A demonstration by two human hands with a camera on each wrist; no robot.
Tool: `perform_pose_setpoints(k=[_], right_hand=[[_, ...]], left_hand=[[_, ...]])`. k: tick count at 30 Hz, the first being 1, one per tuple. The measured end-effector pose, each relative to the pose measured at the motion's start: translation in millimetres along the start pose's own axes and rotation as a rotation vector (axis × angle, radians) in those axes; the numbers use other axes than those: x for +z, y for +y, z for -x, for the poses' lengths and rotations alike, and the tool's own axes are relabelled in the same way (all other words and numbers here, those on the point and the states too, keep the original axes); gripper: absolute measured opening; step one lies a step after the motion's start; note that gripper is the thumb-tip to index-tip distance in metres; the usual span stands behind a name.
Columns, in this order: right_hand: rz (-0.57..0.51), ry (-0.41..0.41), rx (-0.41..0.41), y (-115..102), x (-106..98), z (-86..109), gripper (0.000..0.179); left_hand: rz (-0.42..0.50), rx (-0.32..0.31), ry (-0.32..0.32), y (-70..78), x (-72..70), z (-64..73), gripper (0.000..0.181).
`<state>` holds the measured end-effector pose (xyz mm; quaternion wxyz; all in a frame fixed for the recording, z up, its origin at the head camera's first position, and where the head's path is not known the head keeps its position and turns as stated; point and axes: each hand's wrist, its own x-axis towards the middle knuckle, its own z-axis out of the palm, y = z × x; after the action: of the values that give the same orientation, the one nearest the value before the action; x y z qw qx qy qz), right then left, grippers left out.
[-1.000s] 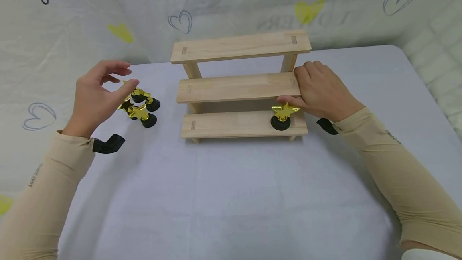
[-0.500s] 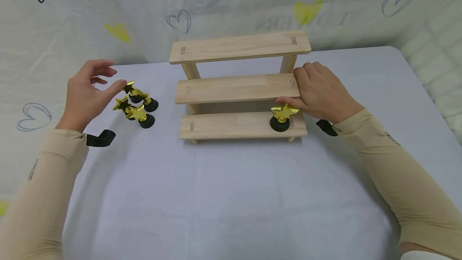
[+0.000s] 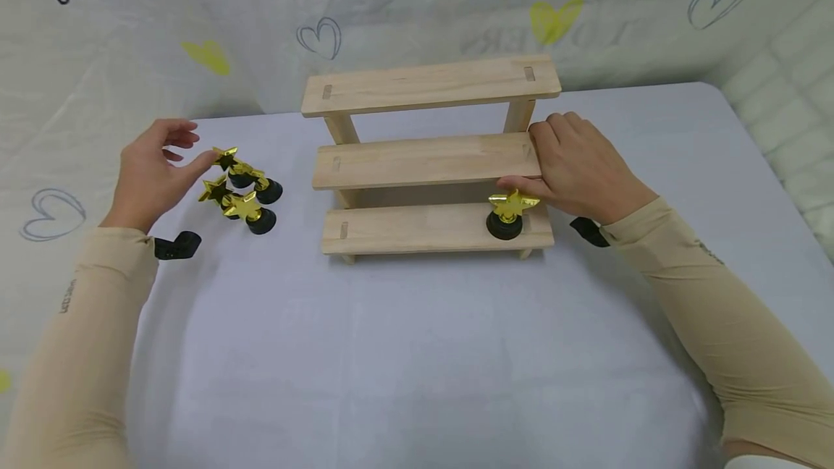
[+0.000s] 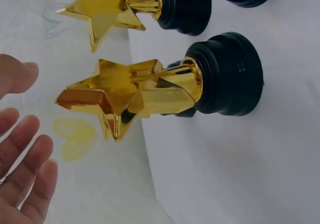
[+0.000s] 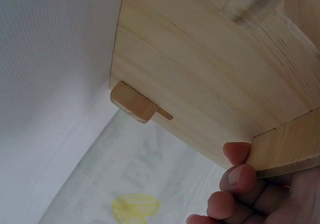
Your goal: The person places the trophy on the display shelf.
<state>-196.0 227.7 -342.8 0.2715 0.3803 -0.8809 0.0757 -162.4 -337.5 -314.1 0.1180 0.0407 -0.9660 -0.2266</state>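
My left hand (image 3: 151,178) is at the left, beside a cluster of several gold star trophies (image 3: 242,206) with black round bases. Its thumb overlaps the edge of the back trophy in the head view. The left wrist view shows thumb and fingers spread apart, with nothing between them, short of a star trophy (image 4: 122,91). My right hand (image 3: 580,165) grips the right end of the middle board of a three-step wooden shelf (image 3: 423,161). In the right wrist view its fingertips curl under a board (image 5: 287,144). A single star trophy (image 3: 505,214) stands upright on the bottom step, at the right.
A white cloth covers the table (image 3: 417,353). Behind it hangs a pale curtain (image 3: 404,6) printed with hearts and lettering. Wrist-camera mounts (image 3: 177,245) protrude near both wrists.
My left hand has shifted left and slightly down in view, from over the trophy cluster to its left side. My right hand keeps its hold on the shelf.
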Motion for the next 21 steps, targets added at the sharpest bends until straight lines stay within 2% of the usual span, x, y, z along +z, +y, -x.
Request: perform_pose_setpoints(k=[7,15,21], right_hand=[[-0.002,0.01,-0.004,0,1,0.0,0.095],[-0.001,-0.007,0.006,-1,0,-0.1,0.096],[0.004,-0.014,0.009,-1,-2,-0.4,0.098]], left_hand=[[-0.027,-0.046,-0.062,-9.3,0.6,-8.8,0.066],[0.011,-0.045,-0.09,-20.3,4.3,-13.3,0.068],[0.026,-0.093,-0.139,-34.5,6.0,-19.1,0.07]])
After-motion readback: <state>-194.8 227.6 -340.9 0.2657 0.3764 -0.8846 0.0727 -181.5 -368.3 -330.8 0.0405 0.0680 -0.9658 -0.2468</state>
